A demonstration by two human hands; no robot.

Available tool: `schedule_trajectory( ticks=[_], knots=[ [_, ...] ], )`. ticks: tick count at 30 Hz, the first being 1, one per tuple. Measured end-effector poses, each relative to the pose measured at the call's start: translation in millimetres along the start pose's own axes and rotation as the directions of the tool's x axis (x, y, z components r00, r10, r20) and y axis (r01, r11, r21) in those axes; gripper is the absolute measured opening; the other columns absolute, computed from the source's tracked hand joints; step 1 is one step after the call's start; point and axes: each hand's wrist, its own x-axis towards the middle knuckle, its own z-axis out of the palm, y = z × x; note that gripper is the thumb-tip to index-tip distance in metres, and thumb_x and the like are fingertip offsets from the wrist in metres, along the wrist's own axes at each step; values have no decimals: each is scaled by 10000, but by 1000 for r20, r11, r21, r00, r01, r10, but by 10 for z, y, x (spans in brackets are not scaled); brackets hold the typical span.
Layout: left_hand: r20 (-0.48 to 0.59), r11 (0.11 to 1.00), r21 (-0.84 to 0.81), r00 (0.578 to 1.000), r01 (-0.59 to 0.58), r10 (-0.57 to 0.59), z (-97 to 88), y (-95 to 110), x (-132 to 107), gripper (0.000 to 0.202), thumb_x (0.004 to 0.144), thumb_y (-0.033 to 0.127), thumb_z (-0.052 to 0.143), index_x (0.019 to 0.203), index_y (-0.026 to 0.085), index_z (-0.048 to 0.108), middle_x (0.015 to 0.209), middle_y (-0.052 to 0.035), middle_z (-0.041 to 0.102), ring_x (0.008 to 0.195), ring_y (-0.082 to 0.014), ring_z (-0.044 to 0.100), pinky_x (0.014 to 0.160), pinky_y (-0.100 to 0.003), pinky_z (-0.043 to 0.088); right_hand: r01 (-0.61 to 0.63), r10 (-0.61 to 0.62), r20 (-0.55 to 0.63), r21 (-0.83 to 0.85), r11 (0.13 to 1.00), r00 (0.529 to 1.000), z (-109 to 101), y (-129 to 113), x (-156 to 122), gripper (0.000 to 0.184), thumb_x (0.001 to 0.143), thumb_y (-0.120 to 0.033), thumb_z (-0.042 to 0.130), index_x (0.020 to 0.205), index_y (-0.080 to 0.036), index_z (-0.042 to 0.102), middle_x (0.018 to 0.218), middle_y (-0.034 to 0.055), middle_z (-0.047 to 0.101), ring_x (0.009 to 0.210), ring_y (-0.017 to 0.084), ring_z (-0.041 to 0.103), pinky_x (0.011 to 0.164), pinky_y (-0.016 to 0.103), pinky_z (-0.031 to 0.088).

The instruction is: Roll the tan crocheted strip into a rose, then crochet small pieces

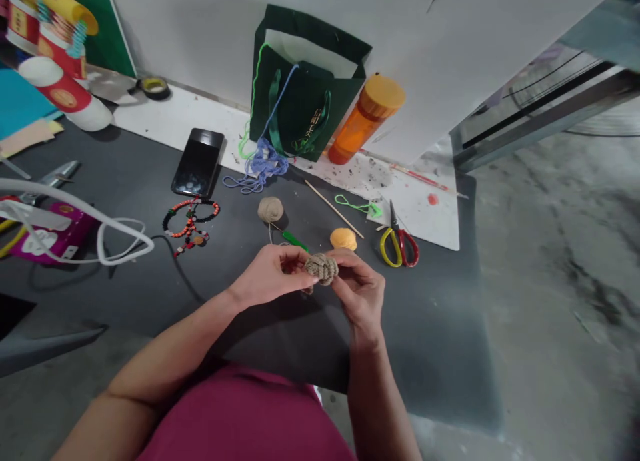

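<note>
A small grey-brown crocheted piece (323, 268), round and ridged, is held up between both hands above the dark table. My left hand (277, 272) pinches its left side with thumb and fingers. On the right side, my right hand (361, 289) grips it between thumb and forefinger. Just beyond the hands lie a green-handled crochet hook (295, 240), a ball of beige yarn (271, 210) with a loose strand, and a yellow-orange ball (343, 239). The fingers partly hide the lower side of the crocheted piece.
Scissors (399, 242) and a thin wooden stick (334, 209) lie to the right. Behind stand a dark green paper bag (300, 108), an orange bottle (361, 124) and tangled blue yarn (263, 164). Leftward are a phone (198, 162), beaded bracelets (190, 219) and a white cable (125, 229).
</note>
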Motion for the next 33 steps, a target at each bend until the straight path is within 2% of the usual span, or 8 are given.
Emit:
schedule_trajectory(
  ticks=[3, 6, 10, 17, 21, 27, 30, 33],
  knots=[
    [74, 991, -129, 997, 33, -23, 1, -1, 5, 178, 675, 261, 794, 780, 145, 707, 701, -6, 689, 681, -124, 615, 708, -275, 492, 23, -21, -36, 52, 998, 999, 13, 65, -5, 128, 789, -266, 810, 910, -294, 778, 882, 16, 763, 849, 182, 702, 798, 335, 567],
    [130, 971, -228, 991, 73, -44, 1, 3, 9, 253, 682, 341, 824, 775, 140, 703, 702, -11, 692, 671, -122, 621, 718, -283, 505, 2, -1, -11, 93, 996, 1000, 7, 98, -2, 145, 787, -294, 814, 926, -298, 775, 905, 22, 750, 877, 191, 694, 808, 351, 564],
    [62, 969, -240, 997, 66, -52, 14, 2, 9, 302, 656, 355, 863, 773, 134, 693, 670, 5, 663, 637, -109, 594, 692, -278, 491, -14, 14, -1, 50, 999, 1000, -4, 50, 13, 152, 781, -300, 813, 930, -304, 781, 939, 26, 723, 920, 201, 684, 824, 374, 565],
    [7, 968, -244, 998, 64, -64, 58, -20, 18, 385, 620, 418, 889, 718, 139, 643, 634, 17, 622, 595, -108, 574, 656, -294, 505, -25, 25, -8, -70, 997, 1000, 22, -16, 8, 138, 770, -317, 821, 900, -289, 783, 891, 30, 720, 862, 205, 671, 773, 364, 568],
    [-16, 978, -208, 999, 29, -33, 94, -37, 14, 379, 702, 477, 821, 766, 136, 668, 674, -6, 655, 633, -123, 599, 686, -299, 509, -116, 112, -78, -37, 993, 991, 52, 58, -9, 164, 775, -381, 815, 875, -264, 758, 877, 26, 708, 850, 193, 663, 776, 337, 559],
    [-174, 998, 28, 983, -53, 57, 162, -98, 22, 110, 746, 193, 731, 846, 147, 727, 795, -16, 709, 733, -132, 619, 738, -271, 494, -232, 255, -173, 144, 962, 951, 101, 190, -12, 277, 709, -451, 866, 855, -248, 745, 859, 13, 723, 785, 164, 663, 785, 314, 556],
    [-181, 999, -24, 983, -40, 35, 182, -121, 36, 126, 783, 145, 648, 880, 145, 729, 796, -19, 713, 709, -128, 628, 723, -271, 512, -231, 270, -183, 208, 950, 945, 97, 259, -21, 311, 700, -467, 868, 887, -254, 740, 855, 10, 728, 776, 156, 666, 792, 311, 556],
    [-159, 997, -78, 987, -25, 12, 199, -123, 47, 96, 759, 125, 665, 845, 140, 707, 765, -12, 700, 703, -126, 637, 728, -271, 529, -238, 281, -222, 202, 950, 934, 90, 307, -31, 311, 732, -478, 837, 916, -262, 710, 864, 12, 731, 790, 162, 671, 822, 330, 559]
  ],
)
